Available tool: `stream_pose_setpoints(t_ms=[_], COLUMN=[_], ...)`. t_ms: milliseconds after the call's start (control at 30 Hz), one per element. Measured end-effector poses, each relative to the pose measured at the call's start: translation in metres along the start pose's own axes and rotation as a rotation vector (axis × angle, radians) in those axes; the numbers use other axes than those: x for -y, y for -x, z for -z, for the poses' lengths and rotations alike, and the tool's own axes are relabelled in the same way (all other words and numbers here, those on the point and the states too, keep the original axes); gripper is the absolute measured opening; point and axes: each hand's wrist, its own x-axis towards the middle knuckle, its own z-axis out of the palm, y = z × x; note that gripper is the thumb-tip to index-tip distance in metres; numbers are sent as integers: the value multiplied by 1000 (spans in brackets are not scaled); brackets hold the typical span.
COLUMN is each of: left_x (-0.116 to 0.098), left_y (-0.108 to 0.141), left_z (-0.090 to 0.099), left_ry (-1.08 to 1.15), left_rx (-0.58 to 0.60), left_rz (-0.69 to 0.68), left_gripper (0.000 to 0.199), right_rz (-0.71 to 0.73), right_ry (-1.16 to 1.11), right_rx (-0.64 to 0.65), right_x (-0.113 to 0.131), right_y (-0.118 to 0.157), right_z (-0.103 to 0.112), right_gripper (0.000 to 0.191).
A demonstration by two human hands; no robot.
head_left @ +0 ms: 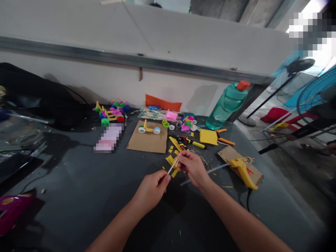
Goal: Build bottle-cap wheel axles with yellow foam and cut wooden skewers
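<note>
Between my two hands a thin pale wooden stick [172, 167] runs at a slant. My left hand [154, 185] pinches its lower end, and the fingers of my right hand [191, 166] close on its upper end. Under and behind the hands lie cut yellow pieces [171, 161] on the dark table. Just beyond them are black-and-yellow cutters [196, 144], partly covered by other bits. A piece of cardboard [147, 144] carries a small yellow frame [148, 128] with white round caps at both ends.
A yellow glue gun [244, 171] rests on cardboard at the right, its cord running down the table. A teal bottle [223, 108] stands near the wall. Colourful small models [111, 113], a phone-like slab [109, 138] and orange-handled scissors [226, 141] lie around. A magenta object [15, 210] sits far left.
</note>
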Motion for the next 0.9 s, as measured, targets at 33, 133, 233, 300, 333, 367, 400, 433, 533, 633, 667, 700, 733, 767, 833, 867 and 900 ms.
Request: stream_pose_setpoints(t_ms=[33, 133, 233, 300, 333, 367, 400, 433, 533, 633, 667, 700, 733, 767, 833, 867, 900], left_x=[0, 0, 2, 2, 1, 0, -1, -3, -7, -9, -9, -9, -9, -8, -8, -8, -8], left_y=[0, 0, -1, -3, -3, -4, -4, -4, -3, -2, -2, -2, -2, -2, -2, -2, -2], left_z=[-1, -4, -6, -7, -7, -6, -6, -6, -4, -2, -2, -1, -1, -1, 0, 0, 0], left_ry=[53, 246, 371, 406, 418, 433, 452, 476, 554, 608, 617, 619, 617, 612, 607, 606, 605], left_rx=[16, 26, 11, 8, 8, 10, 16, 24, 40, 39, 35, 29, 22, 15, 18, 24, 30], left_rz=[15, 64, 87, 94, 101, 114, 133, 153, 187, 184, 178, 169, 158, 149, 138, 136, 135], left_gripper=[33, 36, 34, 32, 31, 31, 31, 31, 31, 30, 30, 30, 31, 31, 31, 31, 31], right_rz=[-6, -12, 1, 4, 4, 6, 8, 10, 15, 0, -14, -28, -38, -42, -25, -9, 4], right_ry=[17, 87, 125, 132, 135, 137, 138, 137, 122, 69, 48, 33, 26, 29, 60, 81, 100], right_rx=[20, 99, 141, 134, 126, 118, 110, 103, 97, 105, 113, 126, 145, 168, 201, 205, 201], right_x=[0, -3, -6, -8, -8, -9, -9, -9, -10, -9, -9, -8, -8, -7, -6, -5, -5], right_y=[1, 4, 8, 10, 11, 11, 11, 12, 12, 14, 15, 15, 16, 16, 17, 18, 18], right_z=[0, -4, -10, -13, -14, -15, -15, -16, -17, -19, -19, -19, -20, -20, -20, -20, -19], right_gripper=[23, 22, 22, 22, 22, 22, 21, 21, 21, 19, 19, 19, 19, 19, 14, 12, 10])
